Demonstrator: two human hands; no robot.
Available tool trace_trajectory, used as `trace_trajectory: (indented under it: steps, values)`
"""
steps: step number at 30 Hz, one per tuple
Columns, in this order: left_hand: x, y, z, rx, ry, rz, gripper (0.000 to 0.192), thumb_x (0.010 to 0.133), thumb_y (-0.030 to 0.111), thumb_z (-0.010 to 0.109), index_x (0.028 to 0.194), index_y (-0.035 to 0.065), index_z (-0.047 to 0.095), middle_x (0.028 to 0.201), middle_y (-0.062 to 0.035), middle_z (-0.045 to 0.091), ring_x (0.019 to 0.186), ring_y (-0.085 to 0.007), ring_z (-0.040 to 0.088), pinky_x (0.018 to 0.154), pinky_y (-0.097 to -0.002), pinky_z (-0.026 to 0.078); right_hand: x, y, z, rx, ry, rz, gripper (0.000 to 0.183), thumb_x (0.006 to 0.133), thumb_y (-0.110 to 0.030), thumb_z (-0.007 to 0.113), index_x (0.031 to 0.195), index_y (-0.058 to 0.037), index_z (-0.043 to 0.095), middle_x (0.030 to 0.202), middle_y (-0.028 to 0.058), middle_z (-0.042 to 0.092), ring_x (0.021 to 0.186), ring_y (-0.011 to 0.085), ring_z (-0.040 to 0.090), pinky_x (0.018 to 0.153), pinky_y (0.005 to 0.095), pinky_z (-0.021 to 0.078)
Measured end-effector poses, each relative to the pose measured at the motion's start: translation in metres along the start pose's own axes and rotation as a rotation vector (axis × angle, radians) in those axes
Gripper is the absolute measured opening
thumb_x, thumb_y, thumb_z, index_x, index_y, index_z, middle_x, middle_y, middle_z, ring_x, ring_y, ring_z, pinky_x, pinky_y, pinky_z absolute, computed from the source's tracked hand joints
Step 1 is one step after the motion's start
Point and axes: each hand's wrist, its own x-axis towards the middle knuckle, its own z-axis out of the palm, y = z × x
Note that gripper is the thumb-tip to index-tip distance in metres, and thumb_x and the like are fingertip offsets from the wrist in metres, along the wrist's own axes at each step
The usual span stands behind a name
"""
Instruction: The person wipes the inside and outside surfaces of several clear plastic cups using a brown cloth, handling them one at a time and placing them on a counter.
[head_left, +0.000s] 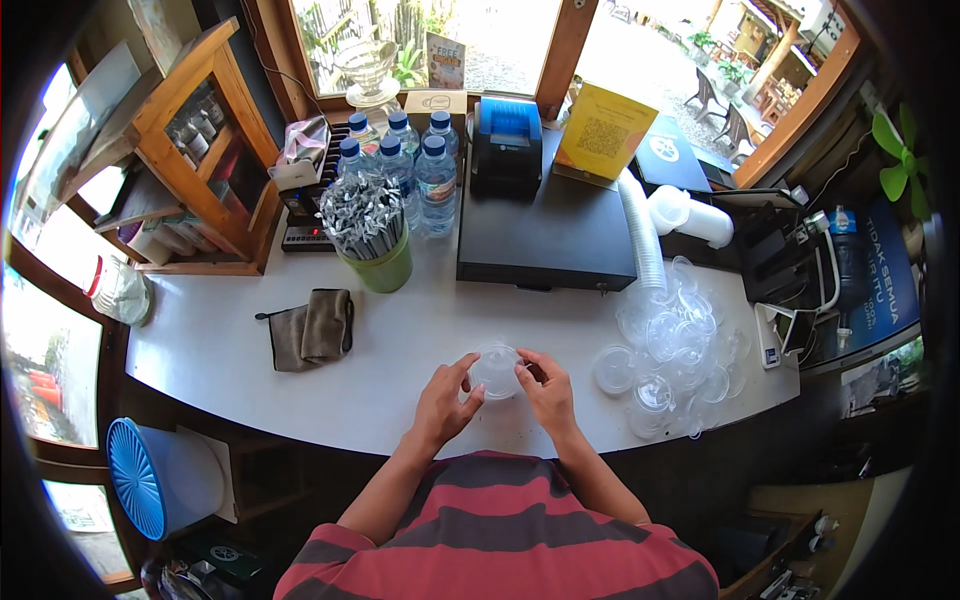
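Between my two hands is a clear plastic cup lid (496, 373), just above or on the white counter (390, 330). Fingers of my left hand (448, 397) hold its left edge, and fingers of my right hand (545, 386) pinch its right edge. To the right lies a loose heap of clear plastic lids (679, 345), with one lid (614, 370) at the heap's left side. A long stack of nested clear lids or cups (641, 240) runs back from the heap. Whether the held lid is one or several nested together, I cannot tell.
A folded brown cloth (311, 330) lies at left. Behind it stand a green cup (382, 266) of wrapped straws and several water bottles (436, 187). A black cash drawer (544, 244) carries a receipt printer (506, 150) and a yellow sign (604, 133). White cups (701, 217) lie at back right.
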Motion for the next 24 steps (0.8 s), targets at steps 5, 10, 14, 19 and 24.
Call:
trace_trajectory:
  steps: [5,10,14,19,24]
  values:
    - [-0.001,0.001,0.0,0.075,-0.066,-0.089,0.058,0.093,0.026,0.072,0.146,0.0087,0.054,0.088,-0.011,0.062,0.086,-0.0305,0.062,0.077,-0.0439,0.053,-0.005,-0.004,0.006,-0.173,0.025,-0.059,0.027,0.098,-0.007,0.072,0.124,-0.0003,0.071,0.101,0.0087,0.067,0.087,0.0164,0.066,0.079,0.0295,0.0549]
    - [-0.001,0.0,0.002,0.098,-0.053,-0.091,0.055,0.092,0.026,0.072,0.142,0.0079,0.055,0.085,-0.0097,0.06,0.081,-0.0302,0.061,0.075,-0.0431,0.052,-0.006,-0.002,0.011,-0.205,0.065,-0.114,0.028,0.097,-0.007,0.072,0.123,-0.0004,0.071,0.097,0.0115,0.066,0.081,0.0207,0.065,0.074,0.0328,0.0543]
    - [-0.001,-0.002,0.001,0.133,-0.069,-0.109,0.055,0.091,0.026,0.072,0.14,0.0069,0.056,0.084,-0.0095,0.059,0.081,-0.0297,0.061,0.075,-0.0439,0.052,-0.003,-0.002,0.012,-0.257,0.029,-0.124,0.029,0.098,-0.009,0.072,0.125,-0.0019,0.07,0.099,0.0128,0.065,0.08,0.0226,0.065,0.073,0.0347,0.054]
    - [-0.001,-0.015,0.005,0.143,-0.007,-0.082,0.052,0.089,0.023,0.074,0.134,0.0062,0.056,0.09,-0.0117,0.06,0.084,-0.0303,0.061,0.077,-0.0436,0.052,-0.002,-0.002,0.016,-0.264,0.005,-0.101,0.029,0.099,-0.011,0.072,0.126,-0.0031,0.07,0.102,0.0127,0.064,0.08,0.0227,0.065,0.075,0.0345,0.0542]
    - [0.005,-0.015,0.006,0.133,0.094,0.02,0.048,0.087,0.018,0.074,0.13,0.0033,0.056,0.116,-0.0185,0.06,0.092,-0.0341,0.063,0.084,-0.0431,0.054,0.0,0.003,0.018,-0.249,0.001,-0.1,0.027,0.1,-0.008,0.072,0.126,-0.0026,0.071,0.104,0.0115,0.062,0.077,0.0168,0.063,0.071,0.0288,0.0532]
